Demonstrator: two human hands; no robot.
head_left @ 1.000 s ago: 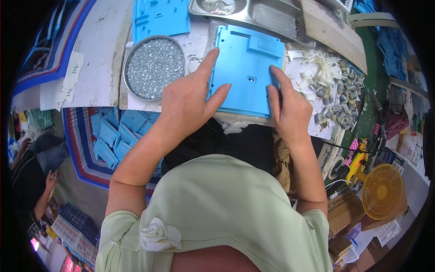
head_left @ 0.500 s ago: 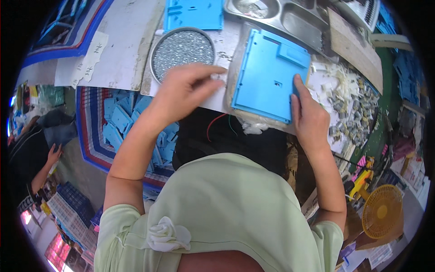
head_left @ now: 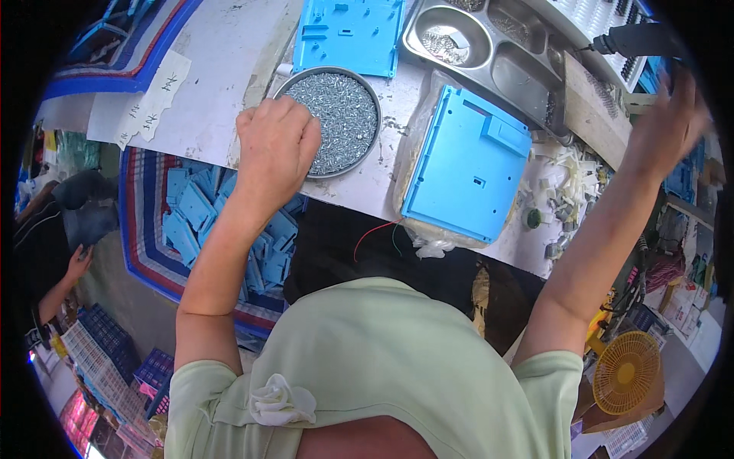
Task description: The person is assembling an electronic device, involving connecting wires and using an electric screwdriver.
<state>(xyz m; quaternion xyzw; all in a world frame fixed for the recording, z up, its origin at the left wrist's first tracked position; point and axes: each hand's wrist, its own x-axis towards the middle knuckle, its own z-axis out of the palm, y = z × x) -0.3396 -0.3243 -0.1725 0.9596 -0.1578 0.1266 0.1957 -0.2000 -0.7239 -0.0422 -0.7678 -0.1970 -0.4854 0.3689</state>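
Here's the left hand [head_left: 277, 141] over at the round dish [head_left: 336, 176], covering its left rim, right by the near edge of the tabletop [head_left: 386, 157]! Its fingers are curled together into a fist, the tips tucked out of sight, so I cannot tell whether any of the small silvery screws [head_left: 342, 115] are pinched in there.

And look out to the other side: the right arm is stretched far beyond the tabletop's right edge, the right hand [head_left: 669, 115] a blur just by a black power screwdriver [head_left: 634, 40], its bit aimed leftward. Fingers apart or gripping? Too smeared to tell.

Between the arms, untouched, sits the blue panel [head_left: 466, 168], flat on a plastic-wrapped pad [head_left: 407, 172] at the tabletop's near edge. A second blue panel [head_left: 348, 38] lies farther back, just behind the dish. The compartmented metal tray [head_left: 478, 75] stands beyond the pad, toward the tabletop's far edge, and white plastic pieces [head_left: 573, 180] heap up near its right edge.
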